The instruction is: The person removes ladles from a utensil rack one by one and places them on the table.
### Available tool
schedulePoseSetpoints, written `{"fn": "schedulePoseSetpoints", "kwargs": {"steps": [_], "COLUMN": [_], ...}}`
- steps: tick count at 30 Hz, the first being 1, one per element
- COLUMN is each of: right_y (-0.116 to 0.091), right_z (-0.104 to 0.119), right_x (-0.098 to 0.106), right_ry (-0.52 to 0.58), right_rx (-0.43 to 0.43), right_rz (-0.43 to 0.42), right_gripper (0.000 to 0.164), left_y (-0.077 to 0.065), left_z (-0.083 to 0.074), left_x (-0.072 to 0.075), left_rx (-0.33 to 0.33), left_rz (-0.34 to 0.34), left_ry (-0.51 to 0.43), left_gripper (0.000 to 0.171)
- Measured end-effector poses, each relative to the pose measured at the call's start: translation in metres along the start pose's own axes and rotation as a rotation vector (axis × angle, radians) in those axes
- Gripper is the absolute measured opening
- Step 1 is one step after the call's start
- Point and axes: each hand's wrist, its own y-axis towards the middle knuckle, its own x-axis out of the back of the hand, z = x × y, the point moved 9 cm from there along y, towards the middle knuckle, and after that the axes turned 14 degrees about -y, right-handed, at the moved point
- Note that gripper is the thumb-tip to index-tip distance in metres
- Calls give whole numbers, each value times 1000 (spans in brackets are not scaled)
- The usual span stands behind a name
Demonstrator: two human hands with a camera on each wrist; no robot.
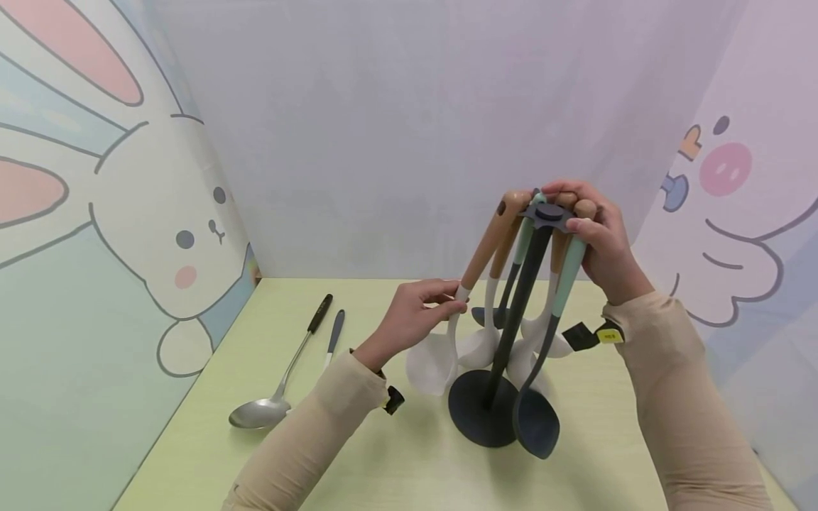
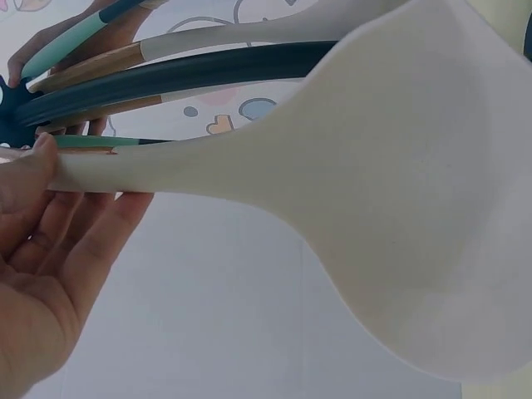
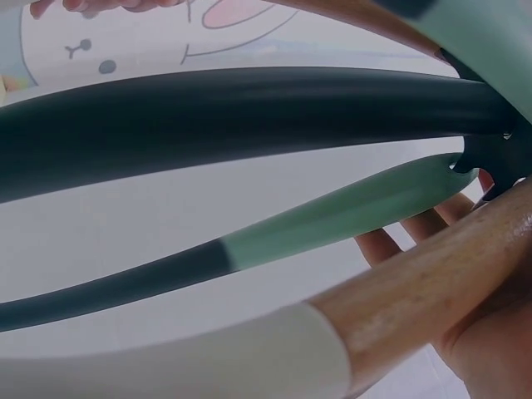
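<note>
Saw a steel ladle (image 1: 258,413) left of the left hand (image 1: 414,314); pinched the white-headed utensil (image 1: 481,259) with that hand, beside the stand (image 1: 516,316); clamped the stand's top in the right hand (image 1: 606,245); judged this the hanging step; next, likely needed to seat it, then let go.

Printed side panels, plain back wall, pale desk (image 1: 192,468).
Back wall (image 1: 396,142): lilac-grey, softly creased, fabric-like. Left panel (image 1: 57,341): white cartoon rabbit on green/blue. Right panel (image 1: 722,426): pale cartoon animal, pink oval. Desk: yellow-green, faint grain. Soft light, blurry shadows.
</note>
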Motion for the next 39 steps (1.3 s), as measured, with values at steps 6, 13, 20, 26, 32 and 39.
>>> {"fn": "schedulePoseSetpoints", "kwargs": {"steps": [6, 13, 20, 26, 32, 39], "right_y": [0, -1, 0, 1, 1, 0], "right_z": [0, 0, -1, -1, -1, 0], "right_x": [-1, -1, 0, 0, 0, 0], "right_ry": [9, 22, 19, 10, 7, 15], "right_rx": [6, 9, 8, 8, 9, 12], "right_rz": [6, 6, 9, 5, 4, 9], "right_gripper": [38, 38, 39, 39, 39, 38], "left_y": [-2, -5, -6, -6, -8, -9], "left_z": [0, -2, -4, -5, -7, -7], "left_x": [3, 5, 7, 9, 9, 13], "left_rx": [1, -7, -10, -20, -9, 28], "left_rz": [-5, -3, -8, -21, -29, -52], "left_ry": [20, 68, 68, 68, 57, 49], "left_gripper": [27, 30, 31, 30, 30, 29]}}
